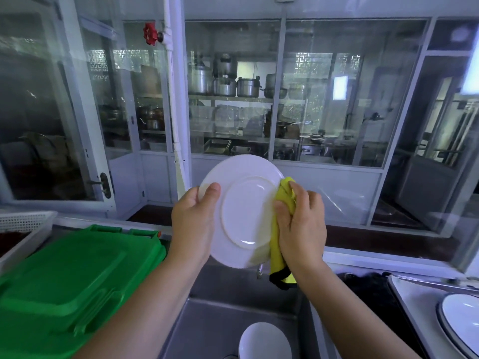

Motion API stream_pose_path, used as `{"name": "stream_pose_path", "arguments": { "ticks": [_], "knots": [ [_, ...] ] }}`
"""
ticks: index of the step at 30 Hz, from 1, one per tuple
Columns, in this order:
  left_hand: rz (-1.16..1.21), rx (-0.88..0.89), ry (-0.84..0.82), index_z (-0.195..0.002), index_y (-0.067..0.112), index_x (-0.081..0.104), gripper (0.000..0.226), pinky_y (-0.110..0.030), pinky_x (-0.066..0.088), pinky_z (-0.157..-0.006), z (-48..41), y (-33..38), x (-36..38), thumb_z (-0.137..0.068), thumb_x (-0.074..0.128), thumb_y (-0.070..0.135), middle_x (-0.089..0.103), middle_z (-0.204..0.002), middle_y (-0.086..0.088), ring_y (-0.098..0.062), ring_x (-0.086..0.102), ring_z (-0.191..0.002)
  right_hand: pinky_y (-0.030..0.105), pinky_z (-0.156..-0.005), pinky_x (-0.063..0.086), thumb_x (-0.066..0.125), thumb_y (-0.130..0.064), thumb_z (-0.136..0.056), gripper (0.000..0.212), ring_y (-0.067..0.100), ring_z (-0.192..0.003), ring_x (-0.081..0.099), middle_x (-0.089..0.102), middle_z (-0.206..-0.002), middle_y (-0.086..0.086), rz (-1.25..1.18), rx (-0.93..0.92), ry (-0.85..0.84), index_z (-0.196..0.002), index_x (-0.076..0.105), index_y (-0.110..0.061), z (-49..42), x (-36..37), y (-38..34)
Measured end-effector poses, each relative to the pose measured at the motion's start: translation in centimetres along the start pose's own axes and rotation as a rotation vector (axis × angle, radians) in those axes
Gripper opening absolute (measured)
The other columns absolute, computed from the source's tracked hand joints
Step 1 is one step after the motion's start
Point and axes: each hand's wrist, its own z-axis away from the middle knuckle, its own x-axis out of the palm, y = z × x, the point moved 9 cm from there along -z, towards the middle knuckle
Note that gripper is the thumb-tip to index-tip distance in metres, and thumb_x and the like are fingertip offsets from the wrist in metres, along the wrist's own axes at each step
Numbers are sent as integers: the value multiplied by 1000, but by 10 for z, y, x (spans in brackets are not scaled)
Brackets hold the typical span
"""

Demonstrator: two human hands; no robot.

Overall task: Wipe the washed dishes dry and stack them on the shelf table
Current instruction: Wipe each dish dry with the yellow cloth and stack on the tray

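Head: round glossy plate [243,211], soft yellow cloth [275,252].

The sink [215,322] in the lower middle lies open beneath the forearms, with only a white bowl [261,340] at its bottom edge. The left hand [193,221] and right hand [300,229], gripping the plate [246,203] and yellow cloth [275,255], fill the centre. A green bin lid [64,281] blocks the lower left and a tray [404,301] the lower right. The glass partition [337,86] closes off the top.
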Motion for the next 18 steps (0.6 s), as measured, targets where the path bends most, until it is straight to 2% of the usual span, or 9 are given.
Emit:
{"name": "stream_pose_path", "arguments": {
  "ticks": [2, 4, 8, 10, 14, 16, 18],
  "knots": [
    [-34, 29, -11, -69, 11, 57, 41, -36, 42, -65, 6, 4, 12, -77, 64, 50, 58, -68, -4, -19, 52, -66, 36, -66, 48, 46, -44, -90, 49, 24, -96, 46, 52, -104, 7, 46, -148, 61, -127, 49, -13, -4, -5, -16],
    [-52, 43, -25, -75, 0, 49, 58, -36, 39, -65, 10, 4, 25, -71, 63, 56, 52, -69, -8, -19, 45, -65, 33, -65, 46, 48, -43, -90, 47, 23, -93, 45, 56, -104, 9, 85, -285, 83, -124, 47, -12, 1, -8, -33],
    [-46, -15, 15, -69, 11, 53, 44, -38, 43, -64, 18, -1, 41, -70, 63, 54, 53, -68, -12, -21, 49, -65, 37, -65, 44, 52, -33, -94, 39, 28, -78, 48, 59, -103, 8, 87, -610, 46, -128, 52, -14, 31, -12, -55],
    [-53, -13, 19, -71, 11, 55, 43, -38, 45, -65, 20, -2, 46, -71, 62, 53, 55, -69, -16, -22, 51, -66, 37, -60, 46, 49, -31, -98, 33, 27, -72, 48, 54, -105, 3, 95, -681, 20, -128, 51, -19, 46, -18, -43],
    [-66, 18, 4, -72, 6, 53, 40, -32, 38, -62, 21, -8, 49, -84, 64, 42, 54, -66, -3, -19, 48, -64, 37, -56, 51, 38, -37, -103, 30, 29, -74, 54, 48, -105, -1, 120, -637, -9, -127, 52, -27, 53, -36, 6],
    [-83, 31, -27, -71, 7, 55, 37, -32, 39, -62, 23, -6, 51, -88, 63, 38, 56, -66, -1, -16, 49, -63, 39, -56, 52, 39, -40, -103, 31, 29, -78, 56, 53, -101, 1, 106, -511, 1, -126, 57, -29, 39, -47, 25],
    [-138, 64, -54, -65, 6, 49, 40, -26, 35, -56, 25, -1, 53, -90, 62, 35, 50, -56, 9, -8, 43, -56, 39, -56, 51, 47, -38, -99, 32, 28, -82, 56, 57, -100, 5, 133, -433, 24, -124, 63, -27, 20, -53, 32]
  ]
}}
